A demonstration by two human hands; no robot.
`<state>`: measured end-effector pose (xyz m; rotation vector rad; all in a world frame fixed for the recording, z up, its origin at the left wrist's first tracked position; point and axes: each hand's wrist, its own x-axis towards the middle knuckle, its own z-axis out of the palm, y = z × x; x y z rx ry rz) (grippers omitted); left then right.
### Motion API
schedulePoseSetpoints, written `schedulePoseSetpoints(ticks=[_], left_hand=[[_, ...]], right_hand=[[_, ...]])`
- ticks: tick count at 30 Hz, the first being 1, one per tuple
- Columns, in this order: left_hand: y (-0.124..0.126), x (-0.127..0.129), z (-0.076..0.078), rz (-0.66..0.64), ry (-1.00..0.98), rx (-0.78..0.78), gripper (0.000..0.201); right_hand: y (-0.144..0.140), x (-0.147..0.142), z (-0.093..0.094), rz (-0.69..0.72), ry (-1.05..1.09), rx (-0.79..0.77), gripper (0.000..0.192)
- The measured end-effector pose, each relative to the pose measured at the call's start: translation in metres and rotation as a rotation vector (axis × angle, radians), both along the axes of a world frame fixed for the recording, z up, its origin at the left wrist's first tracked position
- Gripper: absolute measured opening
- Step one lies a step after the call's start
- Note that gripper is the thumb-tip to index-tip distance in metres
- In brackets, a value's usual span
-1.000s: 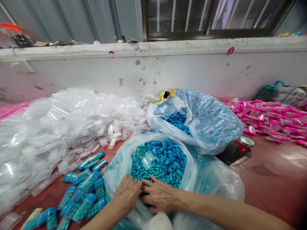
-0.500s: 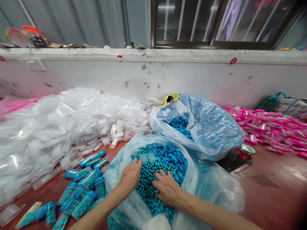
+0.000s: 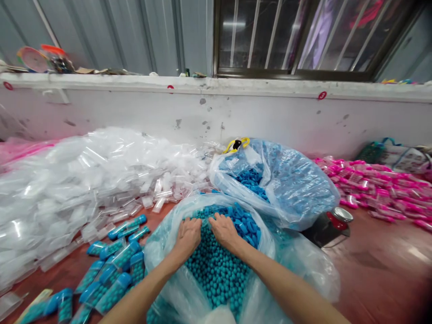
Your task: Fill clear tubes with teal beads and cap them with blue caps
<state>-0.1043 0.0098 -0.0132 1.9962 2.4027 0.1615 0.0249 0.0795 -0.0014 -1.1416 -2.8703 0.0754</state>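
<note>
Fingers (image 3: 189, 223) among teal beads (image 3: 216, 270)

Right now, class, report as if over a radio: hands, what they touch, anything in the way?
Left hand and right hand open, flat on teal beads inside clear bag. Blue caps piled just beyond fingertips. Filled tubes lie left of bag.

A red circled "3" (image 3: 321, 95) on the white wall ledge (image 3: 270, 85).
</note>
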Motion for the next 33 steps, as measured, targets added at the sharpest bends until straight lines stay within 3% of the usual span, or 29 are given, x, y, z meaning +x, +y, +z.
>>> schedulePoseSetpoints(ticks=[4, 7, 9, 13, 16, 18, 20, 23, 27, 30, 33], left_hand=[[0.002, 0.0, -0.003, -0.025, -0.02, 0.0, 0.033], [0.018, -0.004, -0.006, -0.007, -0.04, -0.002, 0.043], [0.031, -0.005, -0.008, 0.007, -0.051, -0.005, 0.039], [0.048, 0.002, -0.01, -0.008, -0.052, -0.002, 0.027], [0.052, 0.012, -0.012, -0.061, -0.052, 0.004, 0.029], [0.053, 0.015, -0.011, -0.084, -0.06, -0.008, 0.031], [0.053, 0.014, -0.006, -0.079, -0.068, -0.019, 0.029], [0.039, 0.011, 0.006, -0.054, -0.086, -0.037, 0.029], [-0.01, 0.017, 0.015, -0.098, -0.122, -0.14, 0.023], [-0.04, 0.033, 0.008, -0.167, -0.208, -0.303, 0.02], [-0.037, 0.056, -0.006, -0.146, -0.28, -0.372, 0.021]], right_hand=[[0.004, 0.007, -0.004, -0.008, -0.011, -0.008, 0.023], [0.001, 0.02, -0.003, 0.009, -0.035, -0.017, 0.024], [-0.006, 0.028, -0.002, 0.037, -0.051, -0.028, 0.025], [-0.028, 0.042, -0.003, 0.19, -0.01, -0.095, 0.026], [-0.035, 0.052, -0.003, 0.341, 0.106, -0.226, 0.028], [-0.028, 0.059, -0.001, 0.321, 0.196, -0.298, 0.028], [-0.015, 0.063, 0.004, 0.182, 0.242, -0.277, 0.03], [0.006, 0.064, 0.011, -0.012, 0.161, -0.135, 0.028], [0.023, 0.052, 0.013, -0.15, 0.046, -0.016, 0.022], [0.025, 0.04, 0.008, -0.186, 0.039, -0.019, 0.024], [0.023, 0.034, 0.002, -0.124, 0.02, -0.058, 0.028]])
